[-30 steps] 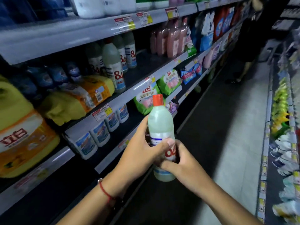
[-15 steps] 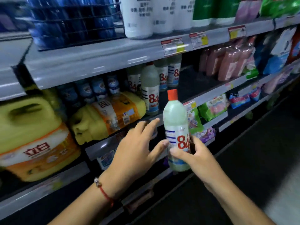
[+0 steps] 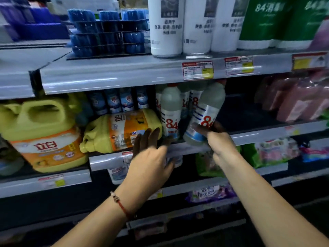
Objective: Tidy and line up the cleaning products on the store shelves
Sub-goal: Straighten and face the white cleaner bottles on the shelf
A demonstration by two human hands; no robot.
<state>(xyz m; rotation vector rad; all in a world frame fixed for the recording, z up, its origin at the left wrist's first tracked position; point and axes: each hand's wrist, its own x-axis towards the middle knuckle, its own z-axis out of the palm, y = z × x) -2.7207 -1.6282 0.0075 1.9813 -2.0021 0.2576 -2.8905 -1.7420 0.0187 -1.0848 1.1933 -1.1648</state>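
There are two big yellow jugs: one standing up (image 3: 44, 132) at the left of the frame and one lying on its side (image 3: 122, 130) in the middle. Three tall white bottles (image 3: 166, 27) stand at the top. Four small blue bottles (image 3: 118, 100) sit behind the jugs. Three price tags (image 3: 197, 70) hang on the top shelf edge. Two hands show, a left hand (image 3: 151, 163) and a right hand (image 3: 219, 139).

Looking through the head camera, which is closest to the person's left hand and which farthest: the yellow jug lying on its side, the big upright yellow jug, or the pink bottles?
From the left hand:
1. The yellow jug lying on its side, just beyond the fingertips.
2. The big upright yellow jug, further left on the next shelf section.
3. The pink bottles, far off on the right.
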